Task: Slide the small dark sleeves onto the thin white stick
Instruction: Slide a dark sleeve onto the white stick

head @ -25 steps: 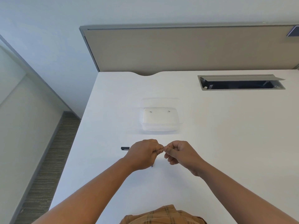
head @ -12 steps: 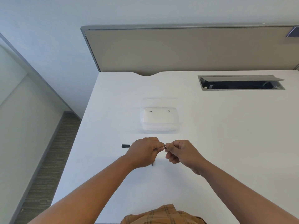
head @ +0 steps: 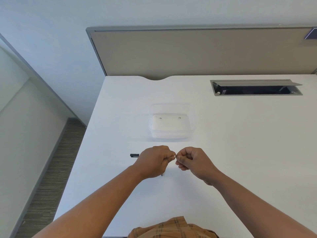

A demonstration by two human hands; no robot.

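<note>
My left hand (head: 155, 160) and my right hand (head: 192, 160) meet fingertip to fingertip just above the white desk (head: 240, 152). Each pinches something tiny where they touch. A sliver of the thin white stick (head: 174, 157) shows between the fingertips; the rest is hidden in my left fist. A small dark sleeve (head: 134, 155) pokes out of the left side of my left hand, level with the fingertips. Another dark tip (head: 161, 174) shows under my left hand. What my right fingers pinch is too small to make out.
A clear plastic container (head: 171, 134) stands on the desk just beyond my hands, with two tiny dark bits at its far wall. An open cable hatch (head: 257, 90) is at the back right. The desk's left edge drops to the floor, and a beige partition runs behind.
Both hands rose slightly away from me, staying tip to tip. The dark sleeve at the left moved along with my left hand.
</note>
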